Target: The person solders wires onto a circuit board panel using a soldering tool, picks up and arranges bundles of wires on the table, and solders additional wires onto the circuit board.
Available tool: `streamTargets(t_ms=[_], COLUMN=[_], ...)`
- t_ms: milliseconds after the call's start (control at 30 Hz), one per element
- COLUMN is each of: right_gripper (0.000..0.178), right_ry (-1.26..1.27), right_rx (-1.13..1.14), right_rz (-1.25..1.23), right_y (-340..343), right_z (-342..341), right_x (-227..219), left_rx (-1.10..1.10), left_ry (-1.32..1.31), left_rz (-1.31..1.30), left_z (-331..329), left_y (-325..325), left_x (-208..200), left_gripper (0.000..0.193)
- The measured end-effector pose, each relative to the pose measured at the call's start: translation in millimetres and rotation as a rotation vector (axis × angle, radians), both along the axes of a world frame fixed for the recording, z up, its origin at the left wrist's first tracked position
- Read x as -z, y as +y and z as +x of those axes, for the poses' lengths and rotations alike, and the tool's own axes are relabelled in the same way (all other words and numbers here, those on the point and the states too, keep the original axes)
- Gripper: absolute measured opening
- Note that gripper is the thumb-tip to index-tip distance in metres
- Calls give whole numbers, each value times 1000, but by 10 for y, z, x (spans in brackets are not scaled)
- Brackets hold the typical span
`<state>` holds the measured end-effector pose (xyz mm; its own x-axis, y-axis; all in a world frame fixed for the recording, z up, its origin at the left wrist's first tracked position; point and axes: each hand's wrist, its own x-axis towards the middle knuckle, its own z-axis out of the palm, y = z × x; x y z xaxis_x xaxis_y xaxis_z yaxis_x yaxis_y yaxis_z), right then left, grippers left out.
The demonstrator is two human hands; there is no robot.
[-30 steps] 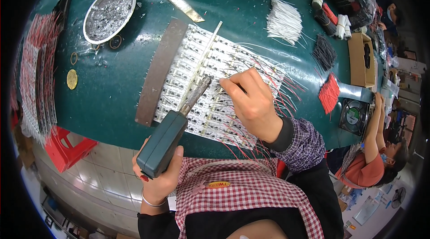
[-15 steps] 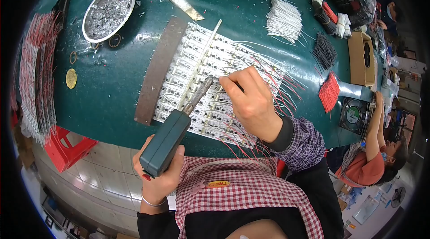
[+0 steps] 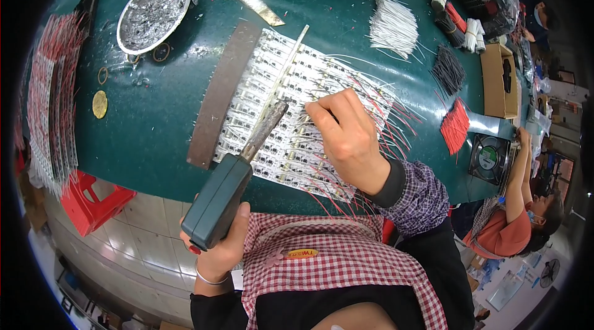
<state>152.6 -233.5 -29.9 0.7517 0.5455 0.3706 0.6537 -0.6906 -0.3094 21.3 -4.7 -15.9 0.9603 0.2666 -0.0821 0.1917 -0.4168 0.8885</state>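
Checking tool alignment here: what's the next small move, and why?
I'd probably ease the dark tip of the green tool slightly right. The left hand holds it over the white circuit boards, and in this view its tip sits just left of the right hand's curled fingers. What they pinch, if anything, is too small to tell.

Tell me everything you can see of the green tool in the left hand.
The green tool has a boxy, dark green body that looks like plastic and a long, grey-brown, metal-looking rod with a darkened, rough tip. The left hand grips the body. The tool slants up and rightward in the picture, its tip over the white circuit boards; whether they touch is unclear.
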Motion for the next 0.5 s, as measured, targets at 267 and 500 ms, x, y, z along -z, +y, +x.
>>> streamTargets(t_ms=[267,500], right_gripper=[31,36], right_ry=[11,-4], right_rx=[-6,30], right_rz=[-4,45], right_y=[-2,35], right_z=[-22,-19], right_x=[8,2], left_rx=[3,78], left_ry=[-81,-114], left_rz=[-163,-129], left_z=[161,193], left_y=[-72,-76], left_x=[-35,33], left_gripper=[18,16])
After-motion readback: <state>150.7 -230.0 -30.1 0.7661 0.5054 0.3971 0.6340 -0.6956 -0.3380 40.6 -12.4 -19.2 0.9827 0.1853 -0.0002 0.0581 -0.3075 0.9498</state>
